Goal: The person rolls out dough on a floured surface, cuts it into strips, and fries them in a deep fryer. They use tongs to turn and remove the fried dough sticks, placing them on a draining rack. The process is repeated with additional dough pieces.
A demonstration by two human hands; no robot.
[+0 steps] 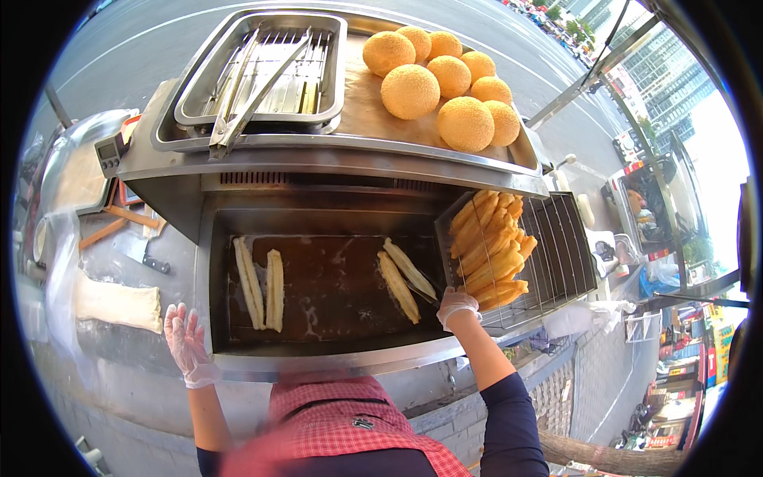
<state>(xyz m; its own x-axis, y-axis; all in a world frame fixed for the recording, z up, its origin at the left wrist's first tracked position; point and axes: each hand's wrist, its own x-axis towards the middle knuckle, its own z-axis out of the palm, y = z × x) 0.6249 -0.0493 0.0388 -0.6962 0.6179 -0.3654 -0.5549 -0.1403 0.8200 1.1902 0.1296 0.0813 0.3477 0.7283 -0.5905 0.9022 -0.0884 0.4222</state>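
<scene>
My right hand (pixel 458 307), in a clear plastic glove, is closed on metal tongs (pixel 424 294) whose tips reach to two dough sticks (pixel 398 286) at the right of the oil fryer (pixel 334 286). One of these is golden, the other paler. Two pale dough sticks (pixel 274 289) float side by side at the left of the oil. My left hand (pixel 189 343), also gloved, is raised with spread fingers off the fryer's left front corner and holds nothing. Near it a flat strip of raw dough (pixel 119 300) lies on the floured metal worktop.
A wire rack (pixel 551 256) with piled fried dough sticks (pixel 492 244) adjoins the fryer's right side. On the shelf above stand sesame balls (pixel 410 91) and a steel tray (pixel 338 89) with tongs (pixel 238 113). A cleaver (pixel 140 249) lies on the left worktop beside a rolling pin (pixel 104 232).
</scene>
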